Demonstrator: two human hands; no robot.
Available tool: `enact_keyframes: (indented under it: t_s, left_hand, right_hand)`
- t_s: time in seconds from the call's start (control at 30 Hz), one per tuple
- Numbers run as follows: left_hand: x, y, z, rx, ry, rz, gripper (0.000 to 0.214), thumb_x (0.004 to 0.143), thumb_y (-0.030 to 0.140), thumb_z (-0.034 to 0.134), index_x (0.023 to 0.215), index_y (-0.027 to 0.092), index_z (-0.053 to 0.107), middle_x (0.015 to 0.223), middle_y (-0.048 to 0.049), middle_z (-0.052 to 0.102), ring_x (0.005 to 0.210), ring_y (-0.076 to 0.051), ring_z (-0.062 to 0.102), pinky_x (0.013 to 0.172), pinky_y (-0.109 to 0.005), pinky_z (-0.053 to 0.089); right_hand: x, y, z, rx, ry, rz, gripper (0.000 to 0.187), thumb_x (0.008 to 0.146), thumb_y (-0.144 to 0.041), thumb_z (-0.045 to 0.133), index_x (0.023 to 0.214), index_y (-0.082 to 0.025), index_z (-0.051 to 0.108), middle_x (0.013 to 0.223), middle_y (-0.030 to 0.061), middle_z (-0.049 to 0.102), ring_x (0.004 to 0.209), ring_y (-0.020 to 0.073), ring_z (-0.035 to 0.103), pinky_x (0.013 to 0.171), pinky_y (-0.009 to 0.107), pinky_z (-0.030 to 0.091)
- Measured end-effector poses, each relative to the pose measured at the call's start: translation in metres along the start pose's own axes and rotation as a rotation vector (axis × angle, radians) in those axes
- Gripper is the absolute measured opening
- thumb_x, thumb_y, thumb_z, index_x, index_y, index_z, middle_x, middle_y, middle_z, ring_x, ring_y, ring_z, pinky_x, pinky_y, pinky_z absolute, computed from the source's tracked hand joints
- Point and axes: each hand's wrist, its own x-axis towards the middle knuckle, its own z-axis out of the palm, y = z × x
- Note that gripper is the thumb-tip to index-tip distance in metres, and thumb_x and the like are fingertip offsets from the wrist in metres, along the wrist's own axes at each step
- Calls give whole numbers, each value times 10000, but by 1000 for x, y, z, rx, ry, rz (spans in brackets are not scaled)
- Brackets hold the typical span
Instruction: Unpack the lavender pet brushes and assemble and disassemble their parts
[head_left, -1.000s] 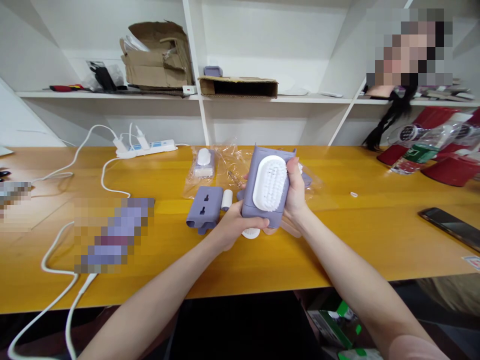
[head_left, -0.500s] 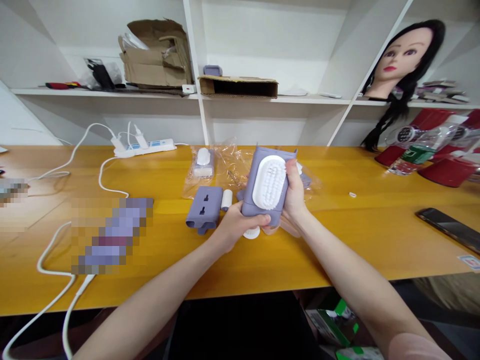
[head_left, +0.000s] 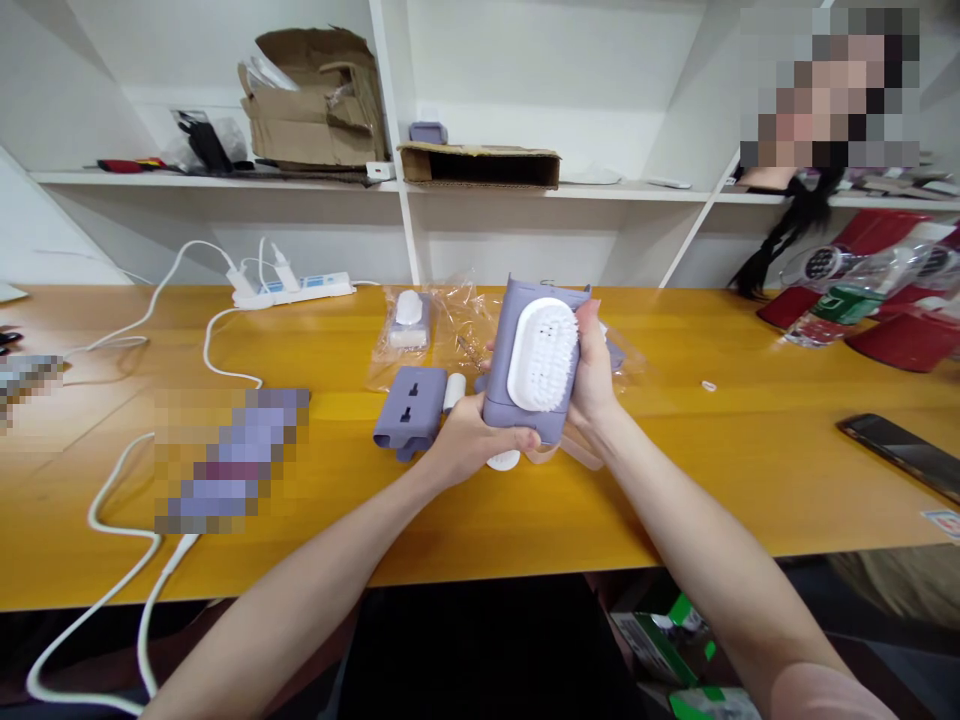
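Roughly halfway, I'd judge: main unit in hand, loose parts on the bench.
Across the whole frame runs the yellow table [head_left: 750, 470], and the purple body [head_left: 501, 405] is held upright just above it at centre frame. At its lower end the left hand [head_left: 465, 445] wraps round with fingers closed on the bottom edge. On its right flank the right hand [head_left: 592, 385] clamps with the thumb up along the side. On the front face the white brush head [head_left: 541, 355] looks seated, so I'd count that part as done. Not fitted, as far as visible:
- purple bracket [head_left: 411, 420], flat, left of centre
- bagged white piece [head_left: 409, 325] behind it, toward upper centre
- small white roller [head_left: 453, 392] between bracket and body
- white disc [head_left: 502, 460] under the left hand, partly hidden
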Motion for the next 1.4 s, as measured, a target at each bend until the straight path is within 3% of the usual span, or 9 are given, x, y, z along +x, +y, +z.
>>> enact_keyframes:
  t_s: [0.1,0.3,0.4,0.5,0.67,0.8,1.0,1.17,1.4]
  left_hand:
    - [-4,0,2,33,23,18,441,507,317,841,860,115,671,847,-76,707,828,-225,630,766,-350,483]
    - [-4,-2,-4,-256,-168,-36,669,578,504,793,1139,195,599,1032,-84,697,938,-255,651,769,-351,517]
    - [-2,-4,-5,-312,-99,-78,636,631,492,762,1162,191,581,1053,-90,692,948,-261,655,765,-352,523]
    - [0,-3,-4,-354,33,-8,558,687,443,724,1160,185,581,1099,-85,676,1015,-266,633,804,-354,516]
    - [5,-1,-4,-386,171,171,449,769,386,658,1159,183,569,1135,-68,657,1091,-248,596,927,-363,462]
    - [7,-6,-5,-334,184,220,391,797,387,627,1127,190,554,1142,-69,643,1105,-257,584,958,-395,438]
    - [8,-9,-7,-249,177,263,509,719,245,609,1202,233,447,1233,-49,569,1169,-235,523,1012,-390,391]
    - [6,-5,-9,45,191,300,538,695,181,596,1199,200,410,1098,-52,577,1002,-209,556,903,-358,444]
    - [8,-8,-12,154,208,378,589,690,143,605,1234,227,396,1181,-59,556,1060,-218,549,949,-379,420]
  right_hand:
    - [1,-4,-4,18,-30,43,729,720,-814,398,1040,-202,634,904,128,696,903,324,665,739,492,547]
    - [3,0,-8,-80,3,15,803,710,-847,331,1113,-208,602,970,127,686,940,307,648,752,463,536]
    - [5,4,-9,-176,96,-29,779,730,-822,349,1183,-226,564,999,111,675,967,295,629,778,449,521]
    - [0,5,-11,-214,132,17,697,765,-777,358,1159,-242,567,1021,93,664,971,286,619,784,446,503]
    - [-19,4,-8,-373,61,133,418,662,-417,695,1009,-223,566,985,46,645,897,226,602,763,383,483]
    - [-25,11,-3,-444,-62,67,458,619,-235,686,1031,-221,486,839,3,605,693,169,576,665,354,485]
    - [-24,20,-3,-485,12,20,316,645,-203,539,930,-241,409,593,-76,479,468,129,477,483,309,405]
    - [-24,27,-9,-552,19,44,275,715,-256,524,952,-248,387,663,-51,527,441,139,507,455,326,406]
    - [-23,28,-18,-616,-38,-20,366,695,-181,516,1039,-266,429,702,-27,538,619,193,525,615,392,466]
